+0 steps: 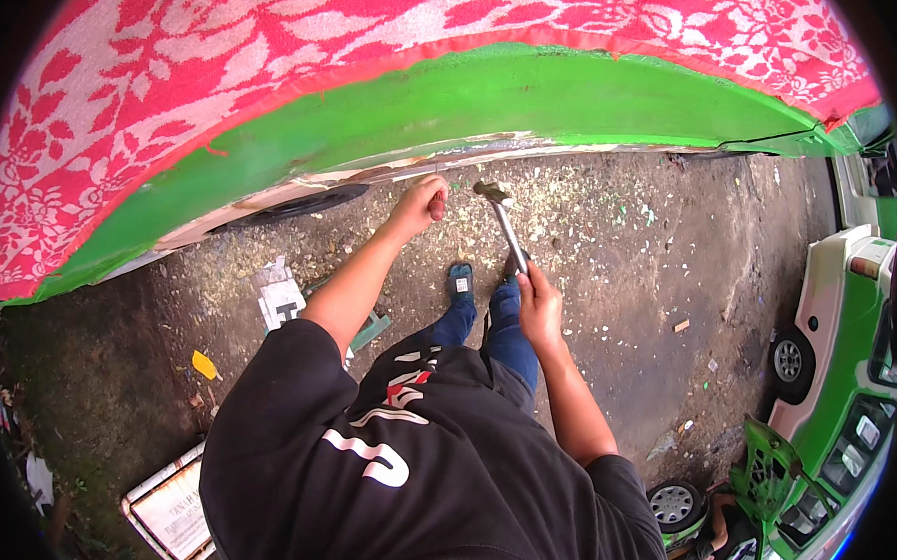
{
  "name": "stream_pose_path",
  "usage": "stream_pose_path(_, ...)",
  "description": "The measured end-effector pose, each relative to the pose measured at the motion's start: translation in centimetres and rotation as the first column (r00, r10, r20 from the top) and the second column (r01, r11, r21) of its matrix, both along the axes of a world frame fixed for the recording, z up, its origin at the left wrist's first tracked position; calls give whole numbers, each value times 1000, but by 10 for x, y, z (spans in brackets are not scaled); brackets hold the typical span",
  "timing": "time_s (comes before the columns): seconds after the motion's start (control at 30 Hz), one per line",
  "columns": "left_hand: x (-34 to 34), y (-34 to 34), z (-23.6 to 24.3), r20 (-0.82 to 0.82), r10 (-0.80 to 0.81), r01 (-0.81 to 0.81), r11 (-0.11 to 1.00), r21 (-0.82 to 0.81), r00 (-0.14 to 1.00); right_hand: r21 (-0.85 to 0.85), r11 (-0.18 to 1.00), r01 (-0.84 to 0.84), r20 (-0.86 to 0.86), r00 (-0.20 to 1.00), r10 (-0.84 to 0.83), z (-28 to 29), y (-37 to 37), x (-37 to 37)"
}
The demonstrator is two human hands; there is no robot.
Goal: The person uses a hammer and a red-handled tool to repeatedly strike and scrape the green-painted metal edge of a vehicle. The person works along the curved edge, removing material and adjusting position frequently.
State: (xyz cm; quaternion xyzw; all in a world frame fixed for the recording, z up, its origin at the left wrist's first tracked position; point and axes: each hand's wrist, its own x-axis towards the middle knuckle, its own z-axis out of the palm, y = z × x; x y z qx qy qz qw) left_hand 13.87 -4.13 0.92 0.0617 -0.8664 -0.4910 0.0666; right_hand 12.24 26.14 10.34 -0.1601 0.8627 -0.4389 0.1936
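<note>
The right hand (539,306) is wrapped round the grip of a hammer (507,233), whose head points to the far side, just right of the other hand; the left hand (414,208) is curled closed close to the worn lower edge of a green panel (426,101), though whether it holds something slim or touches that edge is hard to tell from above; a red and pale floral cloth (248,51) covers the far side of the panel; beneath the hands, pale flakes (552,209) lie scattered over the dark ground (627,308); at left on the ground lies a yellow scrap (204,364), with a framed board (173,508) nearer the person; to the right stands a green and white vehicle (835,322), and at the near right another person's arm (718,527) shows.
</note>
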Motion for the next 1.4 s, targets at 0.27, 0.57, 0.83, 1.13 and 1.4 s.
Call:
stream_pose_path(0.27, 1, 11, 13, -13, 120, -121, 993, -16, 993, -32, 995, 98, 27, 995, -97, 6, 20, 3)
stream_pose_path(0.57, -17, 5, 16, -17, 46, -49, 980, -193, 999, 5, 998, 64, -6, 998, -64, -3, 28, 3)
stream_pose_path(0.83, -30, 12, 32, 83, 20, 0, 973, -231, 996, 33, 996, 81, 59, 995, -83, 9, 28, 1)
stream_pose_path(1.13, -45, 16, 40, 200, 3, 17, 995, -99, 980, -246, 966, 86, -181, 974, -133, -12, 13, 11)
stream_pose_path(1.4, -39, 12, 17, 192, 86, -40, 972, -231, 978, -41, 995, 91, -51, 994, -93, -10, -6, 2)
